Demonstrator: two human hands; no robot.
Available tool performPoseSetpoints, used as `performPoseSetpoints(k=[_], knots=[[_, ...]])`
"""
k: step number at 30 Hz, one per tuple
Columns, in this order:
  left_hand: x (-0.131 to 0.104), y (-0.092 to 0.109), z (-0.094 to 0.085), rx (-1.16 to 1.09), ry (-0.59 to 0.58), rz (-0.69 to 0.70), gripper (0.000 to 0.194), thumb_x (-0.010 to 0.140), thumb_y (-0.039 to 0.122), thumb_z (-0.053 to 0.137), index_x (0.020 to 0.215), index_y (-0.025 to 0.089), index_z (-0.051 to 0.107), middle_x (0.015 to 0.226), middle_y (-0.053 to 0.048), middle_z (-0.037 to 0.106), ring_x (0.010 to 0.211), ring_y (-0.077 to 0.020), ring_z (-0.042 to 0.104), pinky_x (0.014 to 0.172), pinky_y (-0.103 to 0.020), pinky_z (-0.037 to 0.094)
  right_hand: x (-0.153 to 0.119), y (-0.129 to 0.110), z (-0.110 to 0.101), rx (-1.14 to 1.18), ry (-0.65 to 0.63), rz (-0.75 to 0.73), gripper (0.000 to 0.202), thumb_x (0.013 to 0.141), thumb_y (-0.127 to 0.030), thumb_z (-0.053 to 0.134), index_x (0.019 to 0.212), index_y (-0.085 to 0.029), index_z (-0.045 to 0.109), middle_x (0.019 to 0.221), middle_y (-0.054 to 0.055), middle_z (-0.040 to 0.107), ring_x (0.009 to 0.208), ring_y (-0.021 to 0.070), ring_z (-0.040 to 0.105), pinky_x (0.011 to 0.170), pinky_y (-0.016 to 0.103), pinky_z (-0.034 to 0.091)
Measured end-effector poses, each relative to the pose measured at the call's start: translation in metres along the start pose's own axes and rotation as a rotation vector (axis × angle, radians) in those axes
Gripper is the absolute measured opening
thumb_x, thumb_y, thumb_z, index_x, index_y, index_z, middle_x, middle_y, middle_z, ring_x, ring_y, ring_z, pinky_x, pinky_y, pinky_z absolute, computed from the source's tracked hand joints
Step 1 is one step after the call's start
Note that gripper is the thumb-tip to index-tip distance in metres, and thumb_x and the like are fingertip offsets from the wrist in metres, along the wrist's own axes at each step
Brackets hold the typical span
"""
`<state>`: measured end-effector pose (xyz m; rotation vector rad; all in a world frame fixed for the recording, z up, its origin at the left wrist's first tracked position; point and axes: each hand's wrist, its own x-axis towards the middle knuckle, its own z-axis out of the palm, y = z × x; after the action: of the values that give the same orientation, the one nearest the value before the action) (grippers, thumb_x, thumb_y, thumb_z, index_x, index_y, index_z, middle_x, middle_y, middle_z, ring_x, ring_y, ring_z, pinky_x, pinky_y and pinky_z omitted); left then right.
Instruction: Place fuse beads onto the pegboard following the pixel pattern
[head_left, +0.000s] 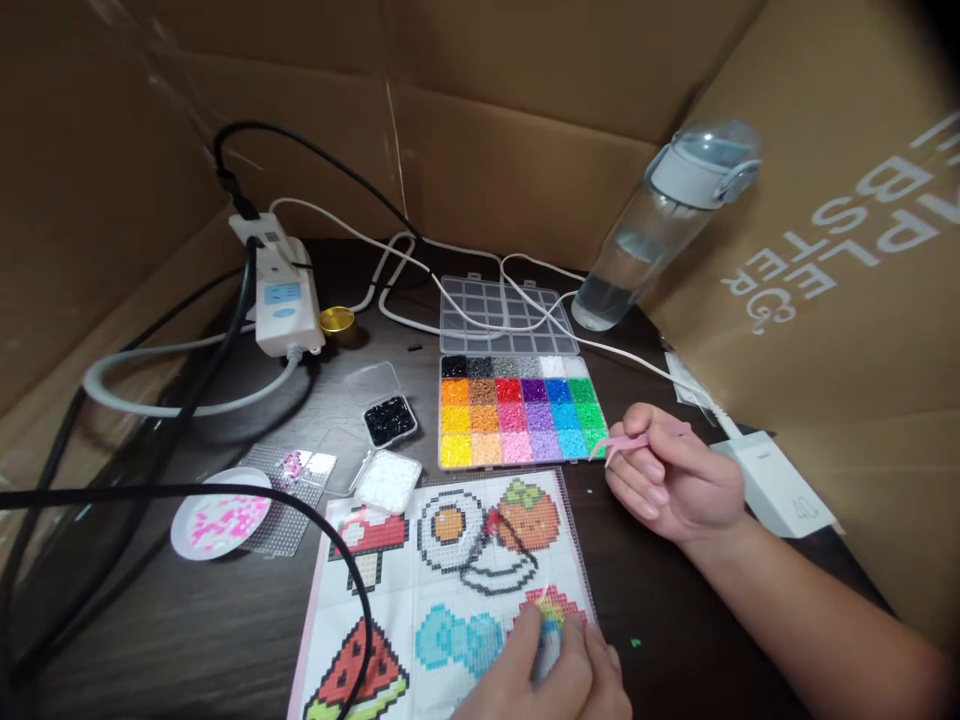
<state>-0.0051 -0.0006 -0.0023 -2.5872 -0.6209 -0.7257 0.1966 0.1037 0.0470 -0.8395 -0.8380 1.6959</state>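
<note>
The left hand (551, 670) presses loosely curled fingers on the bead pattern sheet (442, 590) lying on the dark surface (187, 630); beyond, the right hand (675, 480) pinches pink tweezers (626, 445) just beside the colourful bead box (521, 410)

Lighting: dim overall; one bright pool falls from above on the bead box (520, 420) and pattern sheet (442, 590). Cardboard walls (517, 110) shadowed. Water bottle (660, 225) soft, bent by edge distortion. Corners darken; slight blur.
</note>
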Motion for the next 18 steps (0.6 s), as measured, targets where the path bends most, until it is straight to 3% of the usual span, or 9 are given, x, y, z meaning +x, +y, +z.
performPoseSetpoints(k=[5,11,18], knots=[[0.002,0.001,-0.007,-0.061,-0.022,-0.034,0.019,0.097,0.022,0.054,0.107,0.020,0.071,0.102,-0.001,0.067,0.100,-0.0174,0.056,0.081,-0.036,0.049,-0.008,0.004,0.008,-0.116,-0.090,0.073,0.019,0.078,-0.031,0.079,0.092,-0.021,0.069,0.052,-0.005,0.058,0.037,0.0092,0.050,0.036,0.022,0.045],[0.003,0.004,-0.009,-0.115,-0.046,-0.076,0.026,0.100,0.025,0.048,0.107,0.020,0.073,0.103,0.000,0.068,0.101,-0.0175,0.057,0.083,-0.037,0.049,-0.013,0.012,0.006,-0.145,-0.212,0.151,0.013,0.086,-0.029,0.073,0.093,-0.019,0.075,0.057,0.000,0.065,0.043,0.0117,0.059,0.042,0.025,0.051],[0.001,0.003,-0.009,-0.118,-0.047,-0.059,0.025,0.100,0.024,0.049,0.108,0.018,0.071,0.103,-0.002,0.069,0.100,-0.0185,0.057,0.083,-0.038,0.048,-0.011,0.019,0.005,-0.342,-0.276,-0.050,0.014,0.089,-0.026,0.071,0.099,-0.022,0.080,0.087,0.007,0.073,0.063,0.0146,0.068,0.061,0.033,0.058]])
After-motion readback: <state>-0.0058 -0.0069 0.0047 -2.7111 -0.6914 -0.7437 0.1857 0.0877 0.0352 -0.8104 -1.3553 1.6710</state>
